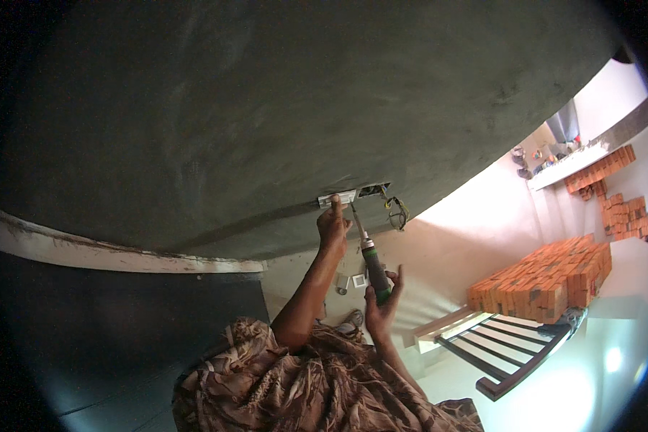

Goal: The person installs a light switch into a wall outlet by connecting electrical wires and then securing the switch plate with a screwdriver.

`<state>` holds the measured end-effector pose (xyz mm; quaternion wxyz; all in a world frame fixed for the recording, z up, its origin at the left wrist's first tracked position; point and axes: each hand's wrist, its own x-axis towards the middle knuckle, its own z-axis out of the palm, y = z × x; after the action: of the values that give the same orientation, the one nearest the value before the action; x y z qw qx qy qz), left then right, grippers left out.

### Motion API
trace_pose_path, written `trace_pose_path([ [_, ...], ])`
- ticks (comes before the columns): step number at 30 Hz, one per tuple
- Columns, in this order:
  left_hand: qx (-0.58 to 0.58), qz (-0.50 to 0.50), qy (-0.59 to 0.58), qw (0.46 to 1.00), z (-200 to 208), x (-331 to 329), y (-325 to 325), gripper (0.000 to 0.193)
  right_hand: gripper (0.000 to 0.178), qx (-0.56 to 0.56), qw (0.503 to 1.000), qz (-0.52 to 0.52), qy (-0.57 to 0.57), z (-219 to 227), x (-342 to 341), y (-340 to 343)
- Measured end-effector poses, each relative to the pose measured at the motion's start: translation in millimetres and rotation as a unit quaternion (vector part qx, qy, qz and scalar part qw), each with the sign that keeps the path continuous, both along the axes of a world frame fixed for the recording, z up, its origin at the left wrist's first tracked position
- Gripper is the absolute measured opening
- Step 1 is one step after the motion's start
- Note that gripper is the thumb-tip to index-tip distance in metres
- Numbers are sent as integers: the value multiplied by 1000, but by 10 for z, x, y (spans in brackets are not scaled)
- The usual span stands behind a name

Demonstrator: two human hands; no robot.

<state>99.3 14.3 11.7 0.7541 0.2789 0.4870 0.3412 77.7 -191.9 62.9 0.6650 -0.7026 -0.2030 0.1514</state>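
My left hand (333,229) is raised to the grey wall (252,129). One digit presses on a white wall plate (345,196), and the other fingers are curled below it. In my right hand (383,306) is a dark grey and green electric screwdriver (374,270), pointing up and slightly left. Its long thin bit reaches the lower edge of the plate; whether it sits on a screw is too small to tell. Just right of the plate, an open wall box (373,191) shows wires inside. A bundle of loose wires (397,213) hangs out beside it.
On the floor lie a white square frame (358,281) and a small round item (342,286). A dark slatted railing (507,353) stands at right, below a large stack of orange bricks (547,281). More bricks (625,216) lie farther off. A dark panel (122,317) fills the lower left.
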Motion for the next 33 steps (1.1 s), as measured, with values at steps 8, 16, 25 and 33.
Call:
trace_pose_path([
  [8,1,9,0,1000,80,34,-32,78,45,171,859,87,474,-344,213,-173],
  [16,15,19,-3,1000,-3,-7,1,76,35,163,929,74,323,-271,76,-62],
  [25,14,31,11,999,16,35,-27,71,29,165,897,29,409,-437,133,-103],
  [33,20,8,22,1000,5,-6,-12,72,38,-11,976,60,207,-129,67,-75],
])
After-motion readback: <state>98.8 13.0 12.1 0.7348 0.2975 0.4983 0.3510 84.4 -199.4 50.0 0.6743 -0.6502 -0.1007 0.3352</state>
